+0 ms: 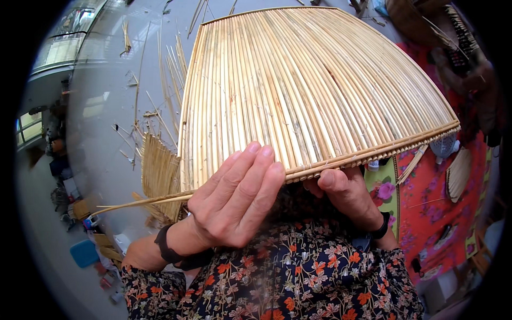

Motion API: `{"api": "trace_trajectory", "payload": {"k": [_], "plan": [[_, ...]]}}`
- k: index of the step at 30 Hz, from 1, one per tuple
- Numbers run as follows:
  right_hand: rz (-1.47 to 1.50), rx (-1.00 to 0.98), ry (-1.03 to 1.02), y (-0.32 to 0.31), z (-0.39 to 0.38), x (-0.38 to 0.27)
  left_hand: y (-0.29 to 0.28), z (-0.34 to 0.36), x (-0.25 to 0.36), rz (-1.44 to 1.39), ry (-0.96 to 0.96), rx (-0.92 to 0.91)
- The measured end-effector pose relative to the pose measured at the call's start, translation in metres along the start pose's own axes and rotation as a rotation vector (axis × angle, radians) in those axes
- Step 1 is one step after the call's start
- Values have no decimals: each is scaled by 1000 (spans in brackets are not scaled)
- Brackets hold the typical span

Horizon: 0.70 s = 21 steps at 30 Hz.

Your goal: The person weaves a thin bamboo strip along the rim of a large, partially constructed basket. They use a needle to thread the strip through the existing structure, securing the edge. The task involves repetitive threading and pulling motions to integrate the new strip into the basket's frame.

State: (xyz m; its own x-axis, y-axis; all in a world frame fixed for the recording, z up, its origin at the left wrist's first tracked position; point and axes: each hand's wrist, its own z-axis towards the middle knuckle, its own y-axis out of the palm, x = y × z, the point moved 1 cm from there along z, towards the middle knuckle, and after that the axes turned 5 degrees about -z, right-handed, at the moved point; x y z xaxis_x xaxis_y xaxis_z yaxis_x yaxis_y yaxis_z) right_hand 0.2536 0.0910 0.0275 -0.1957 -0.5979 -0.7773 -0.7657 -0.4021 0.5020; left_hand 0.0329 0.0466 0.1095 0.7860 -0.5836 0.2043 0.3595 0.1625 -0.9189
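A large fan-shaped panel [298, 80] of pale, slim reed stalks laid side by side is tilted up in front of my body. Across its near edge runs a binding strip [373, 148], whose loose, split end [144, 201] sticks out past the left corner. My left hand [240, 194] bends over this edge, fingers straight and together on the stalks; its thumb is hidden. Farther right, my right hand [346, 194] grips the edge from below, thumb at the rim. Its other fingers are mostly hidden under the panel.
A smaller reed panel [160, 168] and loose stalks [173, 69] lie on the grey floor at the left. On the right, a red flowered cloth [426, 224] bears an oval reed piece [458, 175] and a bunch of stalks [413, 164]. Another person's arm [453, 74] shows at the far right.
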Motion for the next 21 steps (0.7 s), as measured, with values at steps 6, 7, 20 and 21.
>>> {"api": "trace_trajectory", "payload": {"k": [6,7,20,21], "plan": [[25,-3,26,1,-2,0,3,-1,2,6,12,-5],[56,-13,36,2,-2,0,3,-1,3,-7,2,-20],[-1329,258,-725,-21,-52,-52,23,-12,0,-17,-13,129],[-1344,276,-839,-17,-57,-64,24,-12,1,-22,-17,126]]}}
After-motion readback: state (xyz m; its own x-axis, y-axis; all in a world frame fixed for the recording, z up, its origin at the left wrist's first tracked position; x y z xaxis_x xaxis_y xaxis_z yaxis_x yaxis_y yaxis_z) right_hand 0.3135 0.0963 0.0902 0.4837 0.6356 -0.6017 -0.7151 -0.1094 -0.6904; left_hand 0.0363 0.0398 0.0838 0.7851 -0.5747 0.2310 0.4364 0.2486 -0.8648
